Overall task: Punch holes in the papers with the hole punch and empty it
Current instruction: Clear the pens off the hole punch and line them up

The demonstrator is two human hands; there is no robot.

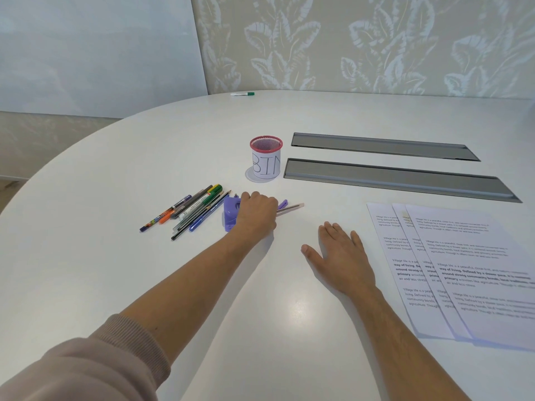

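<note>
A purple hole punch lies on the white table, just right of a bunch of pens. My left hand reaches over it, and its curled fingers grip the punch's right part, hiding it. My right hand lies flat on the table with straight fingers, holding nothing, just left of the papers. Three overlapping printed sheets are fanned out at the right. A red mesh cup labelled BIN stands behind the punch.
Several pens and pencils lie left of the punch. A purple pen and a grey pen stick out to the right of my left hand. Two grey slots run across the table's back right. A green marker lies at the far edge.
</note>
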